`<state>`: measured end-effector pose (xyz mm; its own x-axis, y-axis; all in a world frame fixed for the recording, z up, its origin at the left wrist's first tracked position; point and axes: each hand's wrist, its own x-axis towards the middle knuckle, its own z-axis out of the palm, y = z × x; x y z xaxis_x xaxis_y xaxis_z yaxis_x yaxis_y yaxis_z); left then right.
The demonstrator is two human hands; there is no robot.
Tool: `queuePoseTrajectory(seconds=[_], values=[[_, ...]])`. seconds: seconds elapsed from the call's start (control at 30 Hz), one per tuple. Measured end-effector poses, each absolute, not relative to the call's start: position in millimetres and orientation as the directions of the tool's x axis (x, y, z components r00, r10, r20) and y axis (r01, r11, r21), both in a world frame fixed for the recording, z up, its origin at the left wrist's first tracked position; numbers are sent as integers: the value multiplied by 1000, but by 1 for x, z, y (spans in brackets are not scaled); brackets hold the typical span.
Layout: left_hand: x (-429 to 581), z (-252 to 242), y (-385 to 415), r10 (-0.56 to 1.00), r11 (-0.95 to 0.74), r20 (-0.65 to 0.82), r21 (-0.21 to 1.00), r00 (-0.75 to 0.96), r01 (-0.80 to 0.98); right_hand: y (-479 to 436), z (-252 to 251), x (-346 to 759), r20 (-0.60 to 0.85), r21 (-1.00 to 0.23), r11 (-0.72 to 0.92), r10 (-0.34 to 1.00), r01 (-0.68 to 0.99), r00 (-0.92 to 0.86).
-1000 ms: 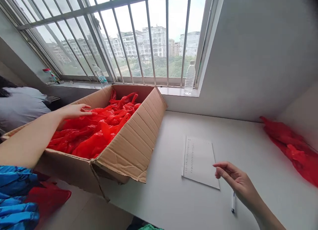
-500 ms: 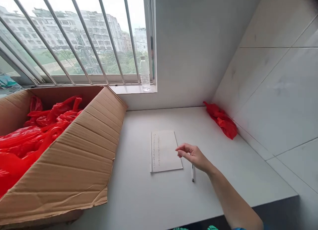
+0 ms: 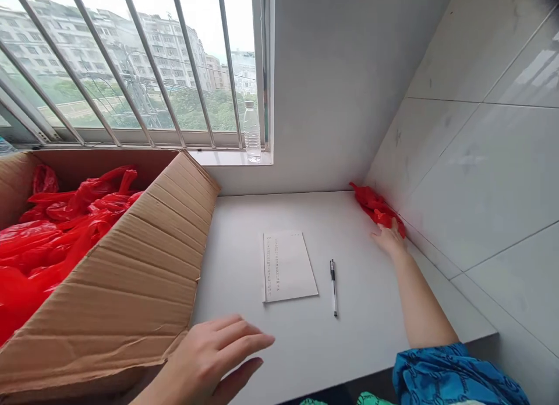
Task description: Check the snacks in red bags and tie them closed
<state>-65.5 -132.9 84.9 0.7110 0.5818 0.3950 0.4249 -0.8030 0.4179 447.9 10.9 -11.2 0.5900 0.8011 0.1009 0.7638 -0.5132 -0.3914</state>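
Red bag [image 3: 376, 209] | lies along wall | right hand [image 3: 388, 238] touching

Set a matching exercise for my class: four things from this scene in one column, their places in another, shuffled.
Things:
1. bottle
2. pen
3. right hand
4. paper

Places:
A. between box and pen
B. on the red bag by the wall
C. on the windowsill
D. right of the paper

Pairs: 1-C, 2-D, 3-B, 4-A
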Motion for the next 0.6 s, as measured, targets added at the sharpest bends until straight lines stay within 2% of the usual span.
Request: queuePoseTrajectory(seconds=[0.03,0.13,0.23,0.3,0.37,0.47,0.6], values=[[-56,74,-127,539,-818,306,415,785,399,11,-12,451,100,-398,-506,806,766,584],[-34,43,-110,567,-799,208,375,797,470,3,-6,459,152,-419,-459,815,784,558],[-24,27,-99,607,-772,166,354,777,527,-9,12,457,296,-444,-399,780,802,552],[-19,24,-94,607,-771,164,361,778,525,-17,28,444,460,-484,-294,716,824,525],[-14,26,-88,609,-768,178,373,773,520,-25,44,419,535,-530,-141,710,836,459],[-5,30,-77,679,-718,249,421,691,554,-32,63,370,532,-672,82,745,736,402],[2,38,-59,816,-577,431,621,384,530,-33,70,307,374,-840,250,910,482,179]])
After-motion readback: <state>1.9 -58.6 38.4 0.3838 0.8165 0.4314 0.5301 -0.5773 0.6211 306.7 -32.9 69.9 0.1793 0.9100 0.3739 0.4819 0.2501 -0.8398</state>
